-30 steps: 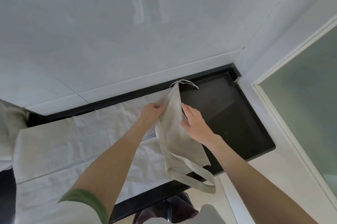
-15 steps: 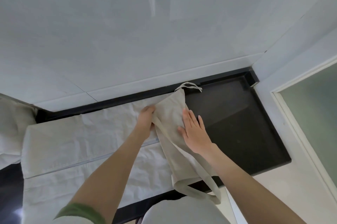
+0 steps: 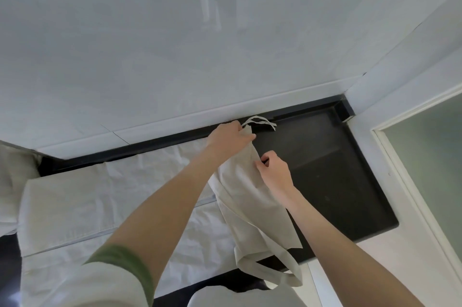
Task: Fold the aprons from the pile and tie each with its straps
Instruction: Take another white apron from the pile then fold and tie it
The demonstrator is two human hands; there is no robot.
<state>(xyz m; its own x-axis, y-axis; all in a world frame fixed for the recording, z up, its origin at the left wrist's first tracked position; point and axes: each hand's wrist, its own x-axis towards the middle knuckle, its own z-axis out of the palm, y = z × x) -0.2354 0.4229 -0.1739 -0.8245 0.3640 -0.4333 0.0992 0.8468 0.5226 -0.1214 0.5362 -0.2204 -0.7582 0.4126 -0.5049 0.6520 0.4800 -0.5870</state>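
On a black counter (image 3: pixel 325 169), a folded apron (image 3: pixel 250 204) stretches lengthwise. The left hand (image 3: pixel 228 137) grips its 12 o'clock end in curled fingers, beside thin straps (image 3: pixel 262 121), while the right hand (image 3: pixel 273 171) pinches its 3 o'clock edge (a loop (image 3: pixel 275 274) dangles at 6 o'clock).
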